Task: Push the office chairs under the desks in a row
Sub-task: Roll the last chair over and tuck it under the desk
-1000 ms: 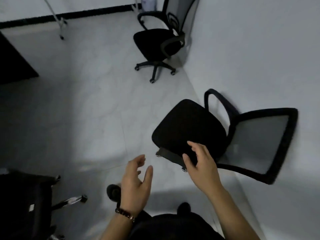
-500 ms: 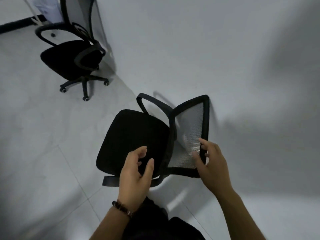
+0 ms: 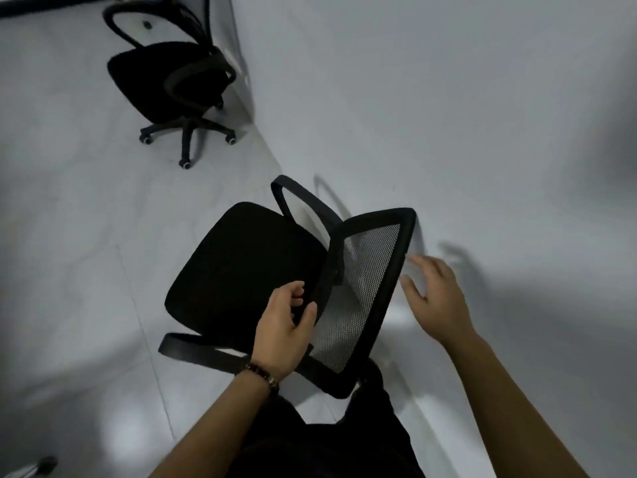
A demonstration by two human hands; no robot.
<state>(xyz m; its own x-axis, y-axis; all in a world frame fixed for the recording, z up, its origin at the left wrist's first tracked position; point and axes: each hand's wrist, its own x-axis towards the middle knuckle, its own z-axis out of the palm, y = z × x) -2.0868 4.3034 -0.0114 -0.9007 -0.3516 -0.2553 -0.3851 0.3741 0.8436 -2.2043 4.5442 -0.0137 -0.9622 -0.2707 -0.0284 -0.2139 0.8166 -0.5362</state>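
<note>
Left hand fingers half-curled at the backrest frame, thumb by it; whether gripping, could not tell. Right hand fingers spread, empty, just beside the frame's other edge. Chair stood on the floor close by the wall, no desk visible: step judged as taking hold; next needs both hands clamped, then turning it.

No legible text, label, brand, number or sign anywhere.
</note>
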